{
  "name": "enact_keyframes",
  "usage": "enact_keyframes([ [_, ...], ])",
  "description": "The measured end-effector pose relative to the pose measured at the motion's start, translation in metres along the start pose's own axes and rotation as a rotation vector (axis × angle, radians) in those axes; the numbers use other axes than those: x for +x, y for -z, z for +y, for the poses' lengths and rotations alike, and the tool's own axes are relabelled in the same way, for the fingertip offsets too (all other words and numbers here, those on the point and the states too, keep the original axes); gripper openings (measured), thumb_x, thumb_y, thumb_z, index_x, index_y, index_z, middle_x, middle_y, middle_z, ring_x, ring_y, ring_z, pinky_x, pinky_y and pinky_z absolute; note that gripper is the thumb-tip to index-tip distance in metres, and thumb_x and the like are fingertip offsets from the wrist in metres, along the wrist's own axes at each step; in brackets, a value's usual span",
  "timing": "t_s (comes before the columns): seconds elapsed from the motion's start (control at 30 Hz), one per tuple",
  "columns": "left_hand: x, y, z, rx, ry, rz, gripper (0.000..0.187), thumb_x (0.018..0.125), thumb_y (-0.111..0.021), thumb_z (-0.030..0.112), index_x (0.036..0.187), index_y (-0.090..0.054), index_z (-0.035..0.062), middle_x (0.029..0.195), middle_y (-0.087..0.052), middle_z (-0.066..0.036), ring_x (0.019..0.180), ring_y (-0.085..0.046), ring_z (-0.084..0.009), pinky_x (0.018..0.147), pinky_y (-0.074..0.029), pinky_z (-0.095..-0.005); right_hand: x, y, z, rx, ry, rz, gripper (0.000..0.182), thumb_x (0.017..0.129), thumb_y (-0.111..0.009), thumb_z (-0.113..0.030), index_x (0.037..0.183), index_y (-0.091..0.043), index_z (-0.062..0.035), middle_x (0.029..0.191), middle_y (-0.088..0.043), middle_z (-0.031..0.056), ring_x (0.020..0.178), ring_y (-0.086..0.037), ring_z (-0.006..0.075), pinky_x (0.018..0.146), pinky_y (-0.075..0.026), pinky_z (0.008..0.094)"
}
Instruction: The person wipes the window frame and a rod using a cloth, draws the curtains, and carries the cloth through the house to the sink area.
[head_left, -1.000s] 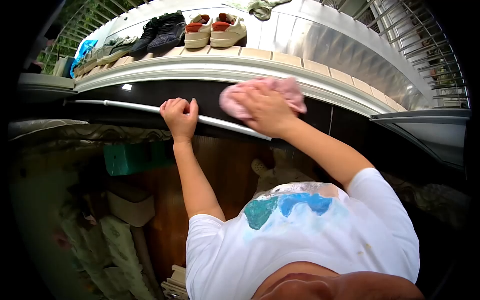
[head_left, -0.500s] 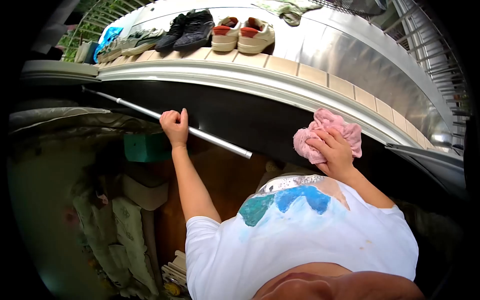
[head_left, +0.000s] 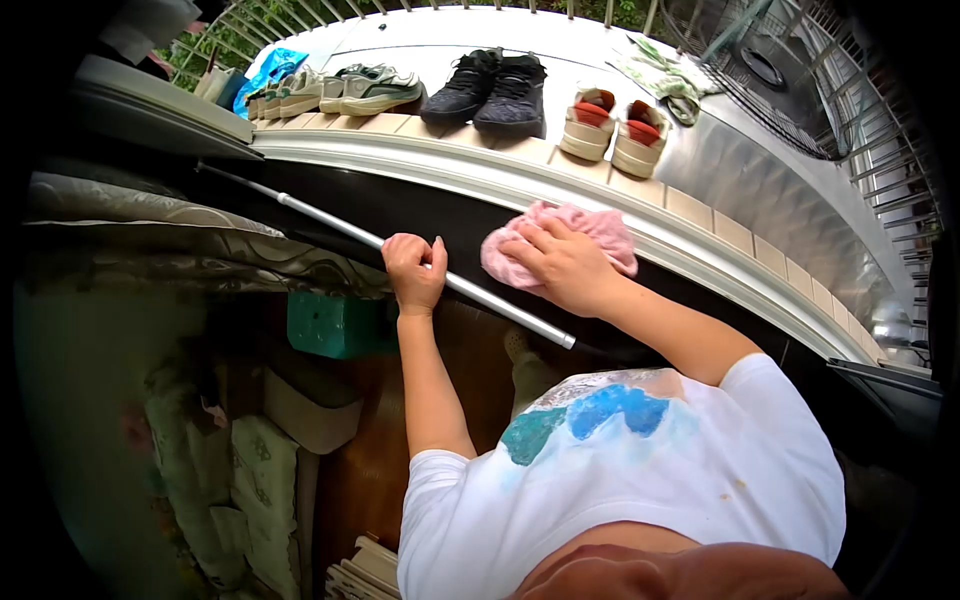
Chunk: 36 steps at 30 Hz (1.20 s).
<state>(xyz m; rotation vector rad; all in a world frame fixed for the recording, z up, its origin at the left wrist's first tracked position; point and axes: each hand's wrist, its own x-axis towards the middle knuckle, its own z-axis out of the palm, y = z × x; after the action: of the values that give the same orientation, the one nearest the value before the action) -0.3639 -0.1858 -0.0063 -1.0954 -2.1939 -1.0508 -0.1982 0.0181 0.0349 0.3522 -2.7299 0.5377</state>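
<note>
My left hand [head_left: 413, 275] is wrapped around a silver metal pole [head_left: 508, 308], its thumb raised along the far side. The pole slants from the upper left down to its blunt end near my shirt, and its thinner section [head_left: 240, 180] reaches over the dark sill. A crumpled pink cloth [head_left: 610, 235] lies under my right hand [head_left: 568, 268], whose fingers curl over it. Cloth and hand are at the black windowsill [head_left: 450, 222], just inside the white window track [head_left: 420, 155]. The palm side of my right hand is hidden.
Beyond the track, a tiled ledge holds black shoes [head_left: 485, 95], cream shoes with red linings [head_left: 612, 130] and other pairs [head_left: 370, 90]. A green patterned cloth [head_left: 665, 80] lies farther out by the railing. A curtain [head_left: 150, 215] and green box [head_left: 335, 325] are at left.
My right hand has moved left along the sill with the pink cloth, closer to the pole. My left hand keeps its grip. The view has shifted, so the shoes appear farther right.
</note>
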Motion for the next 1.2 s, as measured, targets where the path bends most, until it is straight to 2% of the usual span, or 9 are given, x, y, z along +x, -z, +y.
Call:
enact_keyframes([
  [0.1,0.008,0.020,-0.048,0.007,0.018,0.082,0.033,0.071,-0.066,0.003,0.056,-0.038,0.0080,0.058,-0.042,-0.008,0.061,-0.047,-0.0292,0.067,-0.038,-0.0404,0.082,-0.037,-0.009,0.021,0.037,-0.077,0.059,0.074,-0.072,-0.024,0.128,-0.050,-0.0109,0.128,-0.051,0.0120,0.113,-0.049,0.0308,0.100,-0.039,0.0405],
  [0.27,0.013,0.032,-0.090,-0.081,-0.023,0.178,0.023,0.073,-0.058,0.002,0.059,-0.040,0.0037,0.063,-0.044,-0.011,0.065,-0.048,-0.0320,0.068,-0.040,-0.0400,0.212,-0.111,-0.024,-0.003,0.106,-0.012,0.051,0.075,-0.069,-0.028,0.121,-0.055,-0.0115,0.120,-0.056,0.0093,0.109,-0.051,0.0298,0.097,-0.041,0.0400],
  [0.4,0.012,0.033,-0.095,-0.048,0.006,0.263,0.024,0.082,-0.052,0.007,0.061,-0.043,0.0011,0.066,-0.045,-0.015,0.069,-0.049,-0.0344,0.073,-0.043,-0.0415,0.235,-0.122,-0.031,0.093,0.059,-0.100,0.051,0.073,-0.070,-0.025,0.121,-0.057,-0.0131,0.123,-0.056,0.0055,0.112,-0.049,0.0314,0.096,-0.042,0.0405],
  [0.5,0.017,0.041,-0.106,-0.180,0.059,0.139,0.038,0.093,-0.037,0.021,0.060,-0.041,0.0033,0.063,-0.044,-0.014,0.068,-0.047,-0.0341,0.074,-0.041,-0.0443,0.193,-0.103,-0.029,0.122,0.071,0.032,0.057,0.070,-0.073,-0.024,0.124,-0.056,-0.0156,0.128,-0.054,0.0057,0.117,-0.048,0.0310,0.097,-0.043,0.0415],
  [0.57,0.030,0.044,-0.108,-0.149,0.125,0.042,0.039,0.094,-0.036,0.023,0.060,-0.040,0.0041,0.062,-0.044,-0.013,0.068,-0.046,-0.0344,0.073,-0.039,-0.0462,0.150,-0.075,-0.028,0.130,-0.008,-0.077,0.063,0.067,-0.075,-0.021,0.127,-0.055,-0.0194,0.131,-0.053,0.0058,0.120,-0.048,0.0305,0.099,-0.043,0.0434],
  [0.7,0.050,0.031,-0.129,0.009,-0.031,-0.006,0.032,0.094,-0.048,0.012,0.064,-0.049,0.0000,0.069,-0.051,-0.014,0.075,-0.049,-0.0367,0.072,-0.039,-0.0461,0.039,-0.015,-0.029,0.041,-0.198,-0.092,0.064,0.062,-0.077,-0.016,0.122,-0.056,-0.0198,0.130,-0.054,0.0053,0.120,-0.049,0.0300,0.099,-0.043,0.0431],
  [0.8,0.063,0.023,-0.139,0.100,-0.059,-0.087,0.032,0.093,-0.056,0.014,0.063,-0.051,0.0022,0.068,-0.052,-0.014,0.073,-0.049,-0.0354,0.073,-0.040,-0.0461,-0.050,0.022,-0.040,-0.013,-0.528,0.060,0.046,0.063,-0.075,-0.018,0.106,-0.063,-0.0112,0.117,-0.060,0.0104,0.111,-0.055,0.0321,0.098,-0.042,0.0440],
  [0.97,0.065,0.025,-0.136,0.120,-0.131,-0.027,0.028,0.092,-0.059,0.014,0.068,-0.053,0.0026,0.071,-0.055,-0.014,0.077,-0.053,-0.0349,0.075,-0.042,-0.0448,-0.187,0.064,-0.034,-0.453,-0.945,0.325,0.048,0.068,-0.071,-0.015,0.114,-0.059,-0.0061,0.116,-0.060,0.0128,0.113,-0.053,0.0342,0.100,-0.041,0.0417],
  [1.2,0.054,0.033,-0.109,0.128,-0.151,0.095,0.017,0.093,-0.059,0.012,0.082,-0.063,0.0002,0.094,-0.063,-0.011,0.098,-0.054,-0.0302,0.090,-0.041,-0.0424,-0.197,0.058,-0.020,-0.647,-1.058,0.477,0.048,0.068,-0.068,-0.020,0.115,-0.060,-0.0143,0.115,-0.059,0.0087,0.110,-0.053,0.0319,0.097,-0.042,0.0416],
])
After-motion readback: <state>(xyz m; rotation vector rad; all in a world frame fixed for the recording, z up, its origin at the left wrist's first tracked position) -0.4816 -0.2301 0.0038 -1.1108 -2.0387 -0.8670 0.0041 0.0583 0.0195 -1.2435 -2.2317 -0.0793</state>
